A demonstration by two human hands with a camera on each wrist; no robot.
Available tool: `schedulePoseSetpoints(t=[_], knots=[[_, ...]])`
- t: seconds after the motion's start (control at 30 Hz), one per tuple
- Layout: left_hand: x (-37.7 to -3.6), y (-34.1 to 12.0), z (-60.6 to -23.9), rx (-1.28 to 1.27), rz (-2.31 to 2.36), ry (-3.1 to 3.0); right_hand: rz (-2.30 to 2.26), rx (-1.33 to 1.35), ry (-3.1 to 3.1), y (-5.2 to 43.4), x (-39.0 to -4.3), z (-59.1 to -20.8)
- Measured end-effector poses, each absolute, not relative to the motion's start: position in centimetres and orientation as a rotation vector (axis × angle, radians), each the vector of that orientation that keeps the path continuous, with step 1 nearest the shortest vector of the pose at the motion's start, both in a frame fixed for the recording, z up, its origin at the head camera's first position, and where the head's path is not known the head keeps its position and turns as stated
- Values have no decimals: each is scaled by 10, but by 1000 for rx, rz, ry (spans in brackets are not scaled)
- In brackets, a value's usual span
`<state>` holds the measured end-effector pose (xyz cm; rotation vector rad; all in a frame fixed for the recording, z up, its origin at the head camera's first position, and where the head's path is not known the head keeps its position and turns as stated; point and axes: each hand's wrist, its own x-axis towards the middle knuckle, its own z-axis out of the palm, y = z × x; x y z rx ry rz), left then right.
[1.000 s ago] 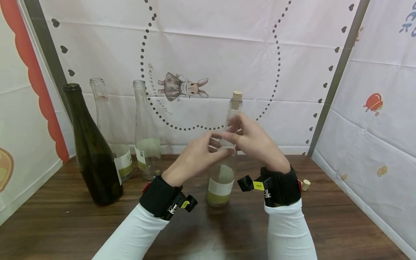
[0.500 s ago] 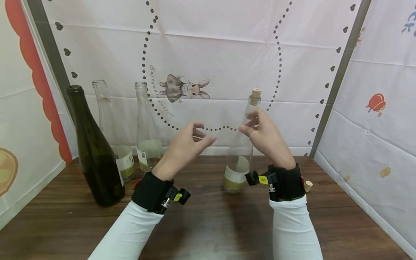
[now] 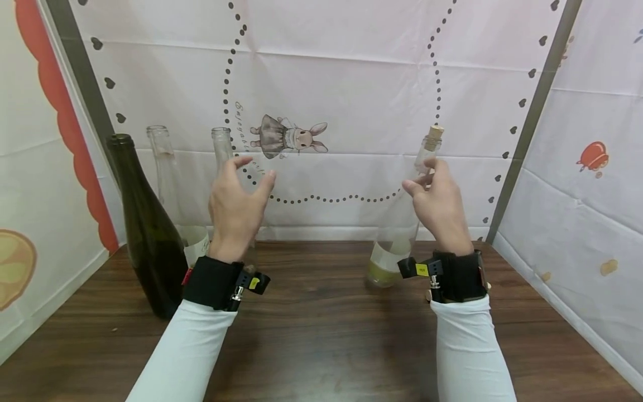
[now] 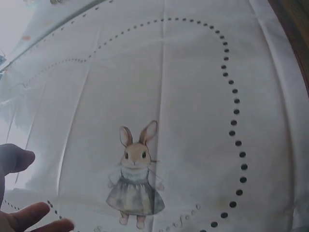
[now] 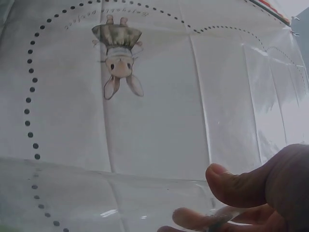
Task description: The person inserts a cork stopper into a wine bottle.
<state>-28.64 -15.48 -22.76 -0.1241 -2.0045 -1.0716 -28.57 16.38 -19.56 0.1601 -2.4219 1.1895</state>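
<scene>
My right hand (image 3: 444, 207) grips the neck of a clear glass bottle (image 3: 388, 258), its thumb and fingers curled around the glass. The bottle leans slightly to the right, and a cork (image 3: 436, 132) pokes out of its mouth. In the right wrist view the thumb (image 5: 236, 186) lies against the clear glass (image 5: 120, 203). My left hand (image 3: 235, 209) is raised with thumb and fingers spread, overlapping an uncorked clear bottle (image 3: 222, 146) behind it. The left wrist view shows nothing between its fingertips (image 4: 36, 212) and thumb.
A dark green bottle (image 3: 153, 240) and another uncorked clear bottle (image 3: 168, 178) stand at the left of the wooden table (image 3: 321, 335). A printed cloth wall (image 3: 351, 100) closes off the back. A small pale cork (image 3: 489, 286) barely shows beside the right wristband.
My right hand has carried the corked bottle to the right and slightly back. My left hand has left that bottle and moved left, in front of the uncorked clear one.
</scene>
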Motion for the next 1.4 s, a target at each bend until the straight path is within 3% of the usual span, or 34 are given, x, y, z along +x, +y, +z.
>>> schedulePoseSetpoints(t=[0.53, 1.4], knots=[[-301, -166, -235, -76, -920, -1728, 1138, 147, -2258, 188, -301, -208], [-313, -190, -250, 63, -1223, -1908, 1070, 23, -2028, 221, -327, -223]])
